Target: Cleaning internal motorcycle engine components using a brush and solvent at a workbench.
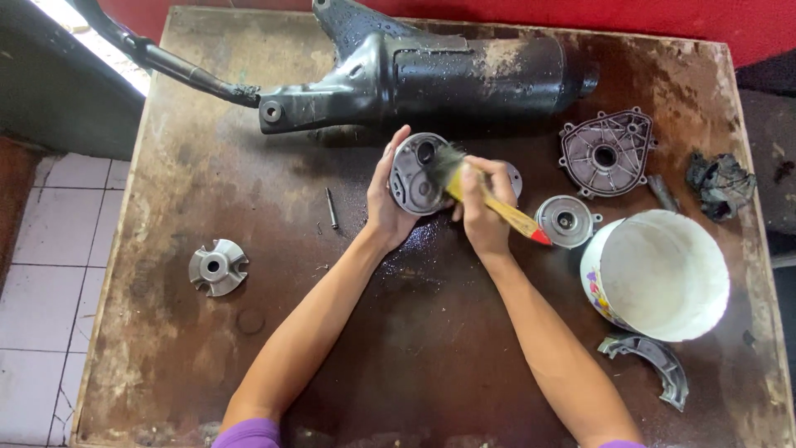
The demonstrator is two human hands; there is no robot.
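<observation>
The left hand [388,207] grips a round metal disc [417,174] by its rim, tilted up so its face meets the brush; the right hand [482,207] is closed around a yellow-handled paintbrush [489,199], bristles pressed on the disc; both sit mid-table [166,348] over a wet patch; a white bucket [663,274] stands near the right hand, within easy reach; a black exhaust pipe [431,75] lies behind; a finned cover [607,153] and small hub [217,267] rest aside, apart
</observation>
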